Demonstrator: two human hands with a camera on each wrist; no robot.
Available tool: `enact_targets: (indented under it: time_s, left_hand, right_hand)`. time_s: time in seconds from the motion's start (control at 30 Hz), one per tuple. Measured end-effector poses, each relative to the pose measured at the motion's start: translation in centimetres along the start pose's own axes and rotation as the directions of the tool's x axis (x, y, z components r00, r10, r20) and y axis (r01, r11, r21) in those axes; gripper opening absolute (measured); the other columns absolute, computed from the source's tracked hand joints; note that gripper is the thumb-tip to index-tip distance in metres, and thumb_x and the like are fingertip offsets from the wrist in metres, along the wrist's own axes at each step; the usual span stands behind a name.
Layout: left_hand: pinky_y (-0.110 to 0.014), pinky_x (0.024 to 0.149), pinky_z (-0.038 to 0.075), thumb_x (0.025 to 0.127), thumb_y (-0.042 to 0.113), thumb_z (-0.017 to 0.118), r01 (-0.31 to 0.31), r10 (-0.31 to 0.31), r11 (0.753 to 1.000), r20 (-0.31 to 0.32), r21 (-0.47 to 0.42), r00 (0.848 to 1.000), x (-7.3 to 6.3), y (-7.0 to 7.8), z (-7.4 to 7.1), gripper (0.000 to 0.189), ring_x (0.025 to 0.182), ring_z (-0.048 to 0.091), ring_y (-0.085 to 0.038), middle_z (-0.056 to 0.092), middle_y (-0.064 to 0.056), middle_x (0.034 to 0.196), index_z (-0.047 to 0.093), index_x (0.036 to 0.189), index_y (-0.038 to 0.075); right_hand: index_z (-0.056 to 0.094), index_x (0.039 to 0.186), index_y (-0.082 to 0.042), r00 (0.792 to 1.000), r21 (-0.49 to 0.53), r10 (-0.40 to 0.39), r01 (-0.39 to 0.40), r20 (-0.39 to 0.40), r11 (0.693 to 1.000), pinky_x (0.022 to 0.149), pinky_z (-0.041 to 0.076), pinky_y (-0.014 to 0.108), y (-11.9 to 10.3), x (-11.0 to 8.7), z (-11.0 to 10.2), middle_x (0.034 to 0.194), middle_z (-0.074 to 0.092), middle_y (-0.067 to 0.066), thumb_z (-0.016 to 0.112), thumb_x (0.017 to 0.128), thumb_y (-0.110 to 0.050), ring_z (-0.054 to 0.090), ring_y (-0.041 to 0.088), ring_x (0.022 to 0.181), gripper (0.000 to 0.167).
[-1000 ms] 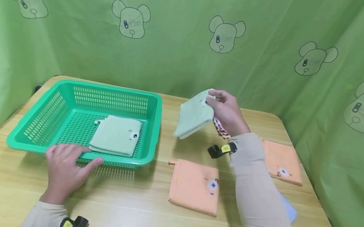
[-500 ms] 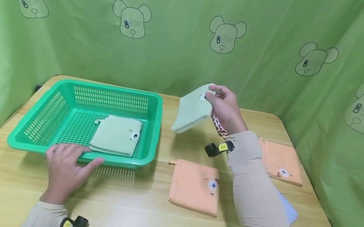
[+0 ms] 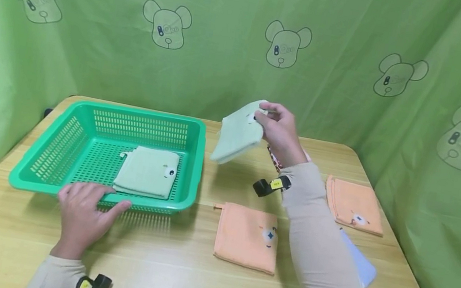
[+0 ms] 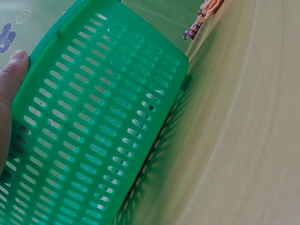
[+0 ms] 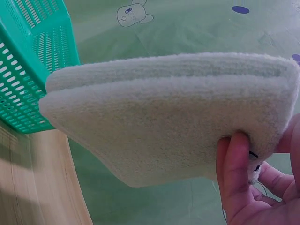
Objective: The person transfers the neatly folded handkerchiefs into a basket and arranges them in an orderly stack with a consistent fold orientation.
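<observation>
In the head view my right hand pinches a folded pale green hand towel by its right edge. The towel hangs tilted above the table, right of a green plastic basket. The right wrist view shows the towel's thick fold between thumb and fingers. My left hand grips the basket's near rim, its thumb also showing at the rim in the left wrist view. Inside the basket, toward the right, a second folded pale green towel with a small embroidered face lies flat.
One folded orange towel lies mid-table, another near the right edge. A blue cloth shows partly behind the right forearm. A patterned cloth is mostly hidden by the right hand. Green curtains surround the wooden table.
My right hand has moved left and slightly up with the pale green towel, toward the basket. More of the blue cloth shows now. The left hand and basket stay in place.
</observation>
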State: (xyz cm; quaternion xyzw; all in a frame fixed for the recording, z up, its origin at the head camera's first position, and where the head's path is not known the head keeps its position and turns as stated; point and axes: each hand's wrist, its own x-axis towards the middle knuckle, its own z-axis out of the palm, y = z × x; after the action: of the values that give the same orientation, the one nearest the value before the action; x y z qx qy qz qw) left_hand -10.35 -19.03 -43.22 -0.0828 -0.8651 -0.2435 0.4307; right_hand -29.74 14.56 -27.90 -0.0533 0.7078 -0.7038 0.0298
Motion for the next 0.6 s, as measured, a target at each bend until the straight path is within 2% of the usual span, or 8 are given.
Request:
enact_targets:
  time_s: [0.6]
  left_hand:
    - [-0.059,0.082,0.026,0.083,0.079,0.045,-0.01,0.01,1.0,-0.003,0.005,1.0,0.0,-0.1,0.0,0.08,0.077,0.053,-0.039,0.067,-0.018,0.079,0.067,0.081,0.002]
  right_hand:
    - [0.053,0.122,0.001,1.0,0.068,-0.026,0.026,-0.008,0.997,0.067,0.054,0.024,-0.3,-0.1,2.1,0.103,0.049,0.011,0.059,0.094,0.0,0.058,0.016,0.078,0.029]
